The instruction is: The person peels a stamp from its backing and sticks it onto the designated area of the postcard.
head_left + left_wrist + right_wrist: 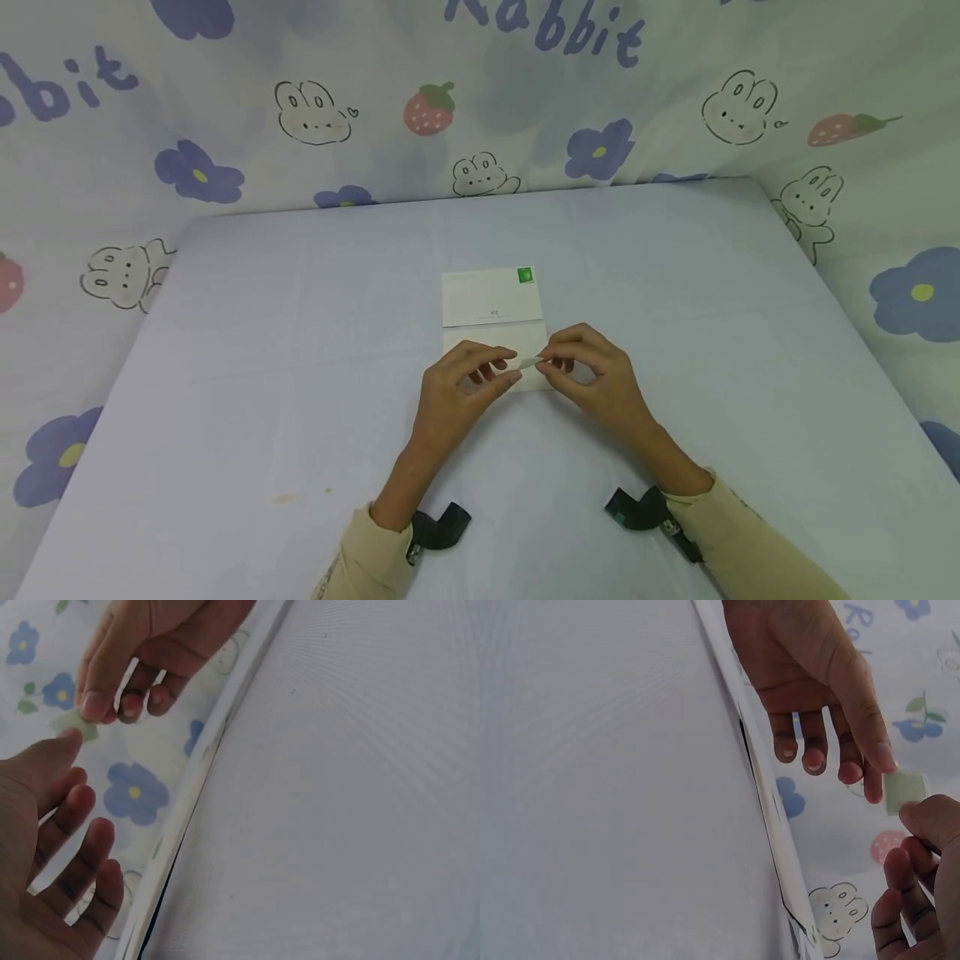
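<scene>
My right hand (596, 375) pinches a small pale green stamp (906, 793) between thumb and forefinger, above a plain cream envelope (517, 335). In the head view the stamp is seen nearly edge-on. My left hand (457, 387) faces it from the other side, its thumb tip right at the stamp's edge and its forefinger held apart from the thumb. The left hand's other fingers are loosely bent in the left wrist view. Just beyond lies a second cream envelope (480, 296), with a green stamp (525, 275) at its top right corner. Both hands partly hide the nearer envelope.
A white cloth covers the table (300, 292), with a small brownish spot (283, 499) at the front left. A curtain (510, 100) printed with rabbits, flowers and strawberries hangs behind. Black wrist cameras (442, 527) sit by the beige sleeves.
</scene>
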`<state>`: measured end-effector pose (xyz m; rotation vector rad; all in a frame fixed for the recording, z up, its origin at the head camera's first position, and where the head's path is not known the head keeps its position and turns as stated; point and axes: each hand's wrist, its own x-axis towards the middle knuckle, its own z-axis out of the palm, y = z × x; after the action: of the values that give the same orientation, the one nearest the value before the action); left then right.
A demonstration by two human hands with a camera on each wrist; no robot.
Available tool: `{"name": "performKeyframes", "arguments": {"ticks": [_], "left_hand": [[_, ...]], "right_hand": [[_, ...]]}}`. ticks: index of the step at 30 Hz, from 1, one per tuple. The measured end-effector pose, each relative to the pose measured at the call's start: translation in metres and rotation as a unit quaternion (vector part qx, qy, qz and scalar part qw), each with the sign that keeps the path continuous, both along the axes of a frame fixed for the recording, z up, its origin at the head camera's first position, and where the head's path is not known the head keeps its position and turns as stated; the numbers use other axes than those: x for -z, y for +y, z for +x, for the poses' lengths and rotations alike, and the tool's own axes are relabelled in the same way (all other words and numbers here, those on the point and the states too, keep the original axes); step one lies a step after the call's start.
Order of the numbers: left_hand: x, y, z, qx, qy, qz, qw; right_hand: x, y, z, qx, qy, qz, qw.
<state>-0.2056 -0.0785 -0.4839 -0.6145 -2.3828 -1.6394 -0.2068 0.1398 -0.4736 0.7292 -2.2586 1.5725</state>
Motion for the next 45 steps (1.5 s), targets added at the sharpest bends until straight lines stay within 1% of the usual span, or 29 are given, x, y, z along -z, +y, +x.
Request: {"name": "performKeyframes", "arguments": {"ticks": [2,4,6,7,9,11,13,14,17,19,23,25,27,31,34,39,45], "left_hand": [[0.000,0.000,0.000,0.002,0.002,-0.004,1.0000],[0.000,0.000,0.000,0.002,0.001,-0.007,1.0000],[-0.001,0.001,0.000,0.001,-0.007,-0.003,1.0000],[-0.001,0.001,0.000,0.000,-0.019,0.003,0.9998],[-0.002,0.003,0.002,0.006,-0.059,0.034,0.9977],[-0.004,0.005,0.004,0.012,-0.104,0.068,0.9921],[-0.005,0.008,0.007,0.017,-0.146,0.098,0.9843],[-0.006,0.009,0.008,0.020,-0.160,0.110,0.9808],[-0.006,0.012,0.009,0.018,-0.180,0.113,0.9770],[-0.006,0.012,0.009,0.013,-0.188,0.113,0.9755],[-0.006,0.011,0.009,0.000,-0.202,0.115,0.9727],[-0.006,0.009,0.008,-0.005,-0.208,0.116,0.9712],[-0.006,0.008,0.008,-0.010,-0.212,0.114,0.9706],[-0.006,0.007,0.007,-0.010,-0.212,0.117,0.9701],[-0.005,0.007,0.007,-0.009,-0.204,0.115,0.9722],[-0.004,0.008,0.006,-0.021,-0.181,0.097,0.9784],[-0.006,0.007,0.006,-0.045,-0.180,0.090,0.9785]], "right_hand": [[0.008,0.002,-0.003,0.007,0.013,-0.004,1.000],[0.003,0.000,-0.001,0.012,0.027,-0.011,1.000],[-0.005,-0.002,0.001,0.019,0.040,-0.016,0.999],[-0.009,-0.004,0.002,0.022,0.044,-0.020,0.999],[-0.015,-0.006,0.004,0.027,0.053,-0.024,0.998],[-0.016,-0.006,0.005,0.030,0.065,-0.027,0.997],[-0.012,-0.005,0.003,0.030,0.075,-0.027,0.996],[-0.009,-0.004,0.002,0.029,0.082,-0.027,0.996],[0.002,-0.001,-0.002,0.019,0.112,-0.015,0.993],[0.005,0.000,-0.004,0.013,0.146,0.005,0.989],[0.007,-0.001,-0.006,0.015,0.223,0.057,0.973],[0.006,-0.002,-0.007,0.013,0.246,0.069,0.967],[0.005,-0.003,-0.007,0.008,0.255,0.072,0.964],[0.004,-0.003,-0.006,0.003,0.244,0.078,0.967],[0.003,-0.002,-0.004,0.005,0.218,0.080,0.973],[0.005,0.000,-0.003,0.008,0.153,0.064,0.986],[0.011,0.000,-0.002,0.000,0.056,0.035,0.998]]}}
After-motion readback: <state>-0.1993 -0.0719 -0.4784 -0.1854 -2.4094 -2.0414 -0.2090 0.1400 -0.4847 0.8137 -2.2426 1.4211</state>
